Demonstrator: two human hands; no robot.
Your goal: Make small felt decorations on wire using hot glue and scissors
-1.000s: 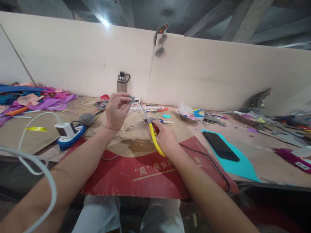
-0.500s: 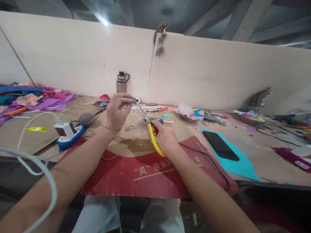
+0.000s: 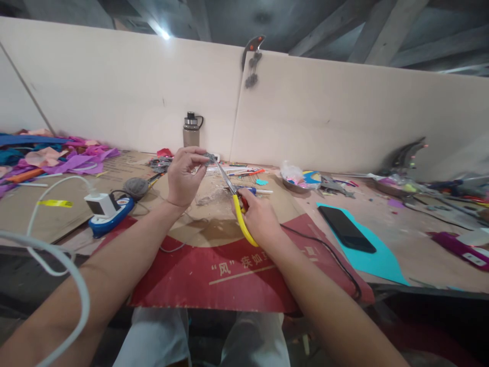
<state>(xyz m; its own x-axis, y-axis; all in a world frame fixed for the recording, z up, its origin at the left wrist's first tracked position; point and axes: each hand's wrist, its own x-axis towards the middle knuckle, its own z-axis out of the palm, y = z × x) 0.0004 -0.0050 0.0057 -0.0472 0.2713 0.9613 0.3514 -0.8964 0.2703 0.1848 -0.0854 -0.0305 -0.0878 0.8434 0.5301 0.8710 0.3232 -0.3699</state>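
Note:
My left hand [image 3: 183, 176] is raised over the cardboard sheet [image 3: 229, 265], its fingers pinched on a small grey piece [image 3: 208, 157]. My right hand [image 3: 260, 216] grips yellow-handled scissors [image 3: 234, 196]. Their blades slant up to the left and their tips meet the grey piece. Both hands are over the tan middle of the cardboard sheet.
A white charger on a blue power strip [image 3: 109, 211] sits at left, with a white cable [image 3: 57, 244] looping near. A grey yarn ball [image 3: 136, 187], a bottle [image 3: 191, 129], pens, a dish [image 3: 296, 182], a black phone [image 3: 347, 229] on teal paper and fabric scraps [image 3: 57, 153] lie around.
The scissor tips have moved left up to the grey piece, and my left hand has dropped slightly. Since half a second ago almost nothing has moved.

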